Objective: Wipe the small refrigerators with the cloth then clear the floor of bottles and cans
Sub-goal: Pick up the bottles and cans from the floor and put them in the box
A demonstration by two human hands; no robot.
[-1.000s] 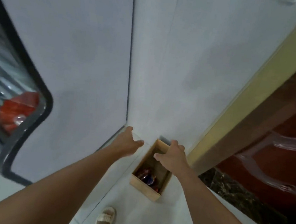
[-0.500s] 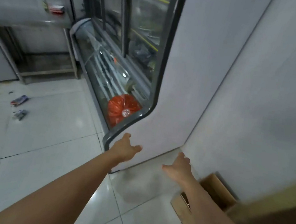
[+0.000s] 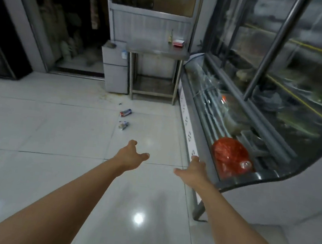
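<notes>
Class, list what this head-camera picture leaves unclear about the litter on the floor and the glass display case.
- Two crushed cans on the white tiled floor: labels too small, blurred.
- Glass display case: shelf contents dimmed by reflections; right end cut off.
- Red plastic bag: contents hidden.

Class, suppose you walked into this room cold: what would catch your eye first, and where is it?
Probably the red bag behind the glass at the near end of the display case on the right. Next, two cans lying on the pale tiled floor, ahead of the open, empty left hand and right hand.
</notes>
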